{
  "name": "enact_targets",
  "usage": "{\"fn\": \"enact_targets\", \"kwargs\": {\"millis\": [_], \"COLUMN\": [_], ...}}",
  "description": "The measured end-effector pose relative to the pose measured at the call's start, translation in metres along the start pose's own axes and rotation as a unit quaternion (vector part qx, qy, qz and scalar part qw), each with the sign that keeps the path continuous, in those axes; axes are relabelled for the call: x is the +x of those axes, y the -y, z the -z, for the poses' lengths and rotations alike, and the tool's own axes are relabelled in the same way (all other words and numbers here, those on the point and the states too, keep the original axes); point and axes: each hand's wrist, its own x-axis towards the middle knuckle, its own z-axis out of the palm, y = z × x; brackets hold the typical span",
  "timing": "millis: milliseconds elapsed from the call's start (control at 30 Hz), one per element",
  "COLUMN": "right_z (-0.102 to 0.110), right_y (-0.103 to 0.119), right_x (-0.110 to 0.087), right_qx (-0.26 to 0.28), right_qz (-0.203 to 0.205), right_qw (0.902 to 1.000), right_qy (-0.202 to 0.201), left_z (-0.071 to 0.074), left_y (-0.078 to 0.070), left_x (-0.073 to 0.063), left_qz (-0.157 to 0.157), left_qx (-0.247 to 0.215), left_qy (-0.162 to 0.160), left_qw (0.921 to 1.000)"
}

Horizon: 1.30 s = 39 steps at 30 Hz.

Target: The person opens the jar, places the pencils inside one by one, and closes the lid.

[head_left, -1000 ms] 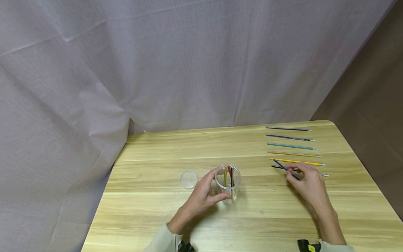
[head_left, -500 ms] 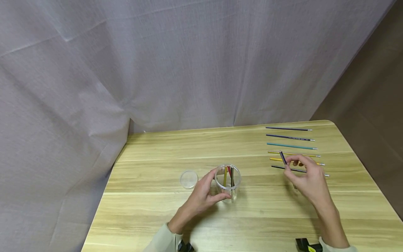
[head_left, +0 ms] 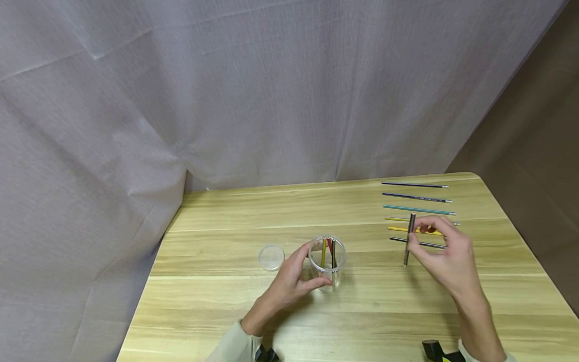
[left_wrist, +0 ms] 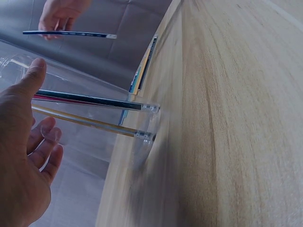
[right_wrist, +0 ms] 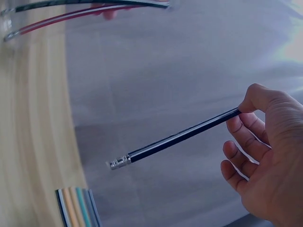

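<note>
Your dark pencil [right_wrist: 184,134] is clear of the desk [head_left: 375,311], nearly upright with its eraser end down, pinched between the thumb and fingers of your right hand [head_left: 448,256]. Near it, a row of six pencils [head_left: 419,209] lies flat. Farther left, your left hand [head_left: 291,279] grips a clear cup [head_left: 345,256] holding three pencils [head_left: 333,254], beside a clear disc [head_left: 271,258].

grey cloth [head_left: 271,100] hangs behind the wood-grained table [head_left: 217,216], brown cloth [head_left: 534,151] beside it.
</note>
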Motion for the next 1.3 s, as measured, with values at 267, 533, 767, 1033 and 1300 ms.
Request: {"fn": "enact_targets", "kwargs": {"millis": [267,533,767,1033,1300], "right_z": [0.0,-0.001,-0.007,-0.018,-0.027], "right_y": [0.018,0.039,0.048,0.056,0.062], "right_x": [0.007,0.013,0.017,0.021,0.022], "right_qx": [0.058,0.135,0.284,0.363,0.383], "right_qz": [0.012,0.031,0.056,0.075,0.083], "right_qw": [0.9981,0.9902,0.957,0.9287,0.9199], "right_qy": [-0.016,-0.016,-0.02,-0.017,-0.001], "left_z": [0.0,0.0,0.0,0.0,0.0], "left_y": [0.0,0.0,0.0,0.0,0.0], "left_x": [0.0,0.0,0.0,0.0,0.001], "left_qz": [-0.005,-0.005,-0.005,-0.003,-0.003], "left_qx": [0.001,-0.002,-0.001,-0.005,-0.004], "left_qy": [-0.002,-0.002,-0.004,-0.003,-0.004], "left_qw": [1.0,1.0,1.0,1.0,1.0]}}
